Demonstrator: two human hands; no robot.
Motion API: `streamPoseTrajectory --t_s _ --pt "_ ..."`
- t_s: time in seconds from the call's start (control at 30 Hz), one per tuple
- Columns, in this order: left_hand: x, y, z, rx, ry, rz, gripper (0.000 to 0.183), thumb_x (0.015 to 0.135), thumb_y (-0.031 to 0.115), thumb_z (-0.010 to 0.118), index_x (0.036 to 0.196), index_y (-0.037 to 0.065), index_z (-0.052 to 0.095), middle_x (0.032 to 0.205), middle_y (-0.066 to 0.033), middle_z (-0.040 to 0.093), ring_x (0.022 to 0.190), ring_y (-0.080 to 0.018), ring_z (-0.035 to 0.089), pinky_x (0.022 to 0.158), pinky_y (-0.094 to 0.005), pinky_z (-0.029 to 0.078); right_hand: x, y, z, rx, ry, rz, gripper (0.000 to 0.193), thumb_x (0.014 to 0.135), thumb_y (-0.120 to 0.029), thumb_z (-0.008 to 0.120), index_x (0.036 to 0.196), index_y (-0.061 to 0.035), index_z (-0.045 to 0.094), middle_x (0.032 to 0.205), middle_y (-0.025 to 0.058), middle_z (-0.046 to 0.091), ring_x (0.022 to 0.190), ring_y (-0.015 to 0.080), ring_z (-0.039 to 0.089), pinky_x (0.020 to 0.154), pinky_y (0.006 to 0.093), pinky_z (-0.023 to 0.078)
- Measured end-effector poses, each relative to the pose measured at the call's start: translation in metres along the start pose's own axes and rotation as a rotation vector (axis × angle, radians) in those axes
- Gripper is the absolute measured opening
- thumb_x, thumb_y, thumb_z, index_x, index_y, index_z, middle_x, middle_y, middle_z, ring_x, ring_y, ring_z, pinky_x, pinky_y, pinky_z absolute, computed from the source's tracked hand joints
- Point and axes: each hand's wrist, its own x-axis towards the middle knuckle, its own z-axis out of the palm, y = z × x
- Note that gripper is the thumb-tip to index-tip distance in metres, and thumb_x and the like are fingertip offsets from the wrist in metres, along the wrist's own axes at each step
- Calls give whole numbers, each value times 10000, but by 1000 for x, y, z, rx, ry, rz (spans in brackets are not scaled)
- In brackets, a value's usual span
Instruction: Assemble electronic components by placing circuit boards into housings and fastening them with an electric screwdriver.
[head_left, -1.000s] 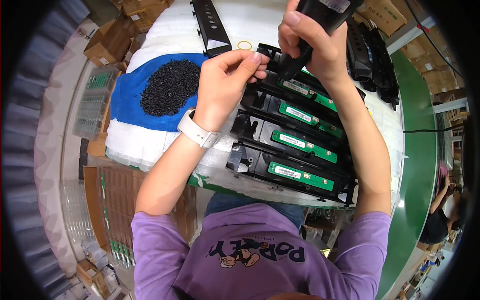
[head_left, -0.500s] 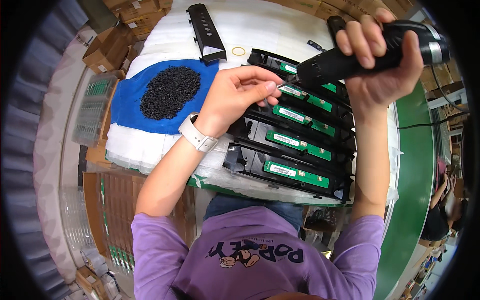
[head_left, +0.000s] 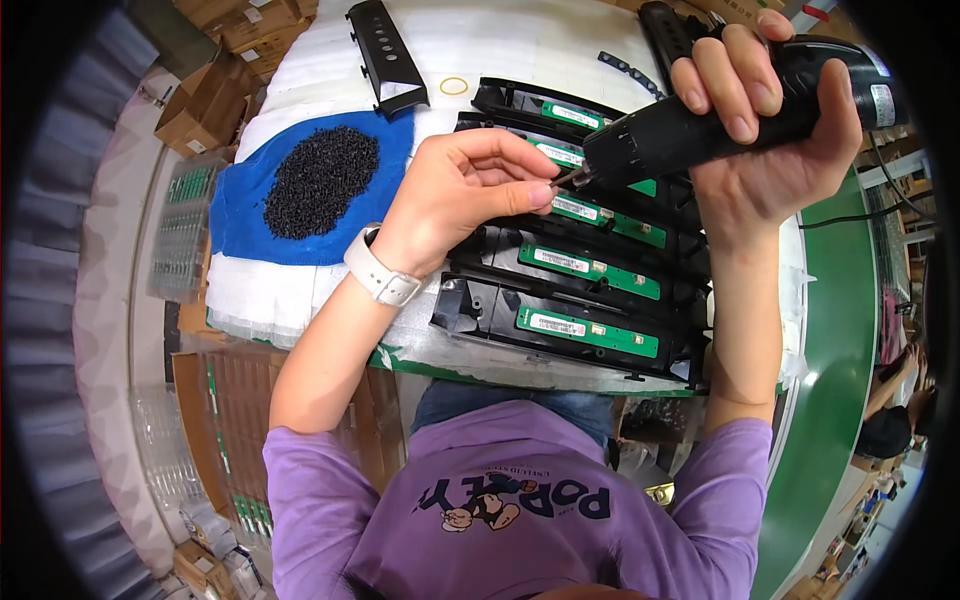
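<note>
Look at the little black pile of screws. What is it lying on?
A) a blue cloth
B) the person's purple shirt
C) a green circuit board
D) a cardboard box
A, because the pile of black screws lies in the middle of the blue cloth spread over the white table cover, to the left of the left hand.

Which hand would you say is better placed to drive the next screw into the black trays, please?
Right: the right hand grips the electric screwdriver; the left hand only pinches at its tip.
</note>
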Motion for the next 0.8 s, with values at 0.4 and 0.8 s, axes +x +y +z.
streamPoseTrajectory --t_s 0.4,0.8 --pt "-3 3 5 -15 -39 135 481 770 -10 703 1208 -18 503 1025 -107 629 846 -127 620 734 -246 531 5 -14 -30 41 8 41 312 895 -334 520 993 -39 496 656 -20 409 546 88 392 631 279 347" --pt "-57 35 -108 1695 560 -27 263 757 195 728 914 0 650 840 -138 587 793 -290 576 698 -355 465 -22 -50 -90 -608 -66 -44 303 896 -283 474 1053 -26 498 645 3 433 485 98 387 559 278 370"
